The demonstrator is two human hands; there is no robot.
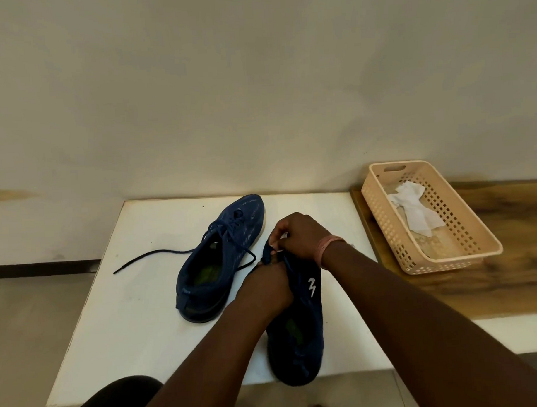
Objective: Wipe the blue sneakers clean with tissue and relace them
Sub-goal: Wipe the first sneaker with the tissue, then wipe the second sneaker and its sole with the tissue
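Two blue sneakers lie on a white table (128, 330). The left sneaker (220, 253) points away from me, laced, with one dark lace end (150, 257) trailing to the left over the tabletop. The right sneaker (299, 327) lies nearer me, heel toward the front edge, a white logo on its side. My left hand (265, 287) grips the tongue area of this shoe. My right hand (299, 235), a pink band on its wrist, pinches a lace just above the shoe's front part. The eyelets under my hands are hidden.
A beige perforated plastic basket (472, 226) stands on a wooden surface (507, 274) right of the table, holding crumpled white tissue (416, 210). A plain wall runs behind. My dark-clothed knee (116, 400) shows below the table's front edge.
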